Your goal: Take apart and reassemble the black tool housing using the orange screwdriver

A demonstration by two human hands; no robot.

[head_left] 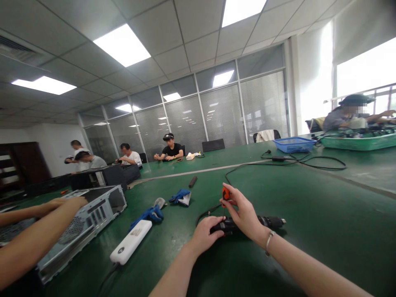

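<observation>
A black corded power tool point(272, 222) with a metal chuck at its right end lies on the green table in front of me. My left hand point(206, 233) is closed around its left part, thumb and fingers pressed on the body. Above it, my right hand point(243, 210) grips the orange and black handle of a screwdriver point(226, 194). The screwdriver stands upright, its thin shaft pointing down at the tool's body close to my left fingertips. I cannot make out what its tip touches. Part of the tool is hidden behind my hands.
On the left, another person's arms point(40, 231) reach into a metal computer case point(102, 212). A white power strip point(131, 242) and blue gloves point(151, 213) lie nearby. Black cable point(328, 157), a blue basket point(293, 145) and a green basket point(359, 143) are farther back.
</observation>
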